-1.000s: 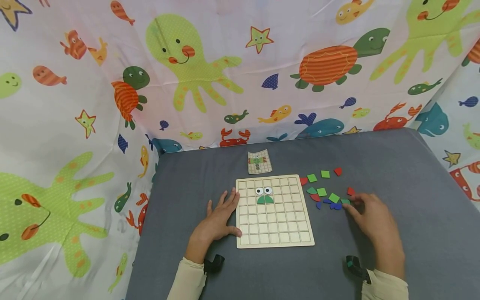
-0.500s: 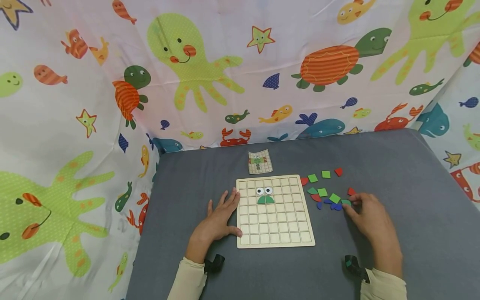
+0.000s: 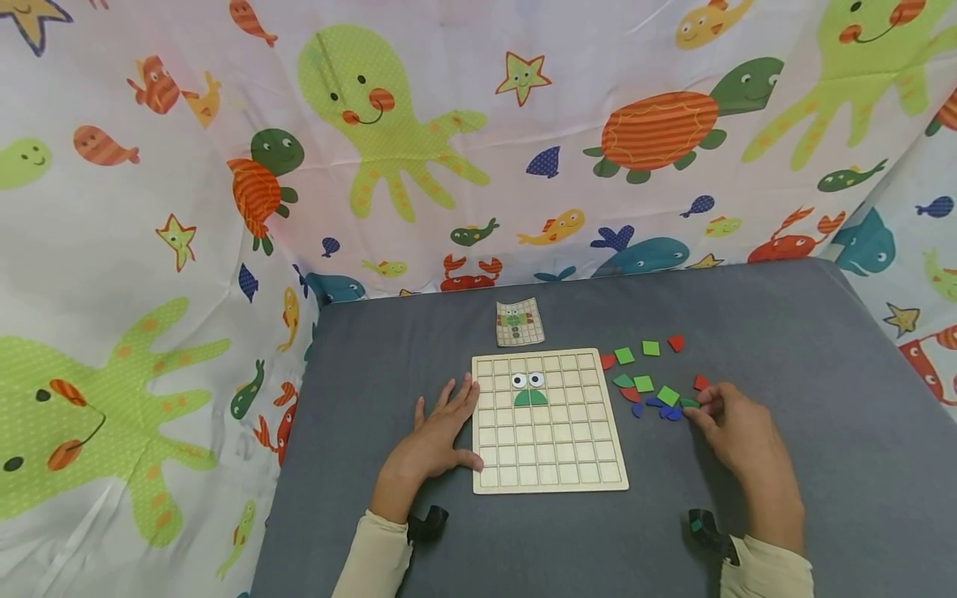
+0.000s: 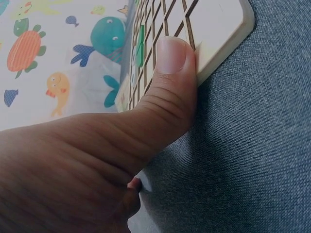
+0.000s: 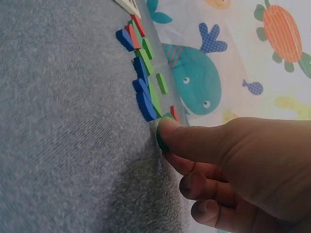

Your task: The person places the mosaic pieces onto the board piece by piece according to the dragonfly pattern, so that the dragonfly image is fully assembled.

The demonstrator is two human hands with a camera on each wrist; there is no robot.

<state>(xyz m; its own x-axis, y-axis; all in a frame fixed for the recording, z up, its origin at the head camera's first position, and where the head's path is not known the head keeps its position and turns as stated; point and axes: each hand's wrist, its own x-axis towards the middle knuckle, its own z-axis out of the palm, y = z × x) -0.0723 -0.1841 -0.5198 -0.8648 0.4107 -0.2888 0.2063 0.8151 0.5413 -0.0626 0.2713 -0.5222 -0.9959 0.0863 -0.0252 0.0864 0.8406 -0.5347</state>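
Observation:
A wooden grid board [image 3: 549,457] lies flat on the grey cloth, with two eye tiles [image 3: 527,379] and two dark green quarter-round tiles [image 3: 531,398] set in its upper cells. Fingers spread, my left hand [image 3: 429,440] rests at the board's left edge; in the left wrist view its thumb [image 4: 172,63] lies on the board's rim. To the right of the board, my right hand [image 3: 743,436] pinches a dark green tile [image 5: 163,136] between thumb and index finger. How far that tile is off the cloth, I cannot tell.
Loose light green tiles [image 3: 643,384], red tiles [image 3: 676,343] and blue tiles [image 3: 671,413] lie between the board and my right hand. Behind the board is a small pattern card [image 3: 519,322]. A printed sea-animal curtain [image 3: 449,124] borders the table.
The dark green tile in my right fingers has tilted slightly, showing a thinner sliver. My left hand stays on the board's edge. The whole view has shifted a little.

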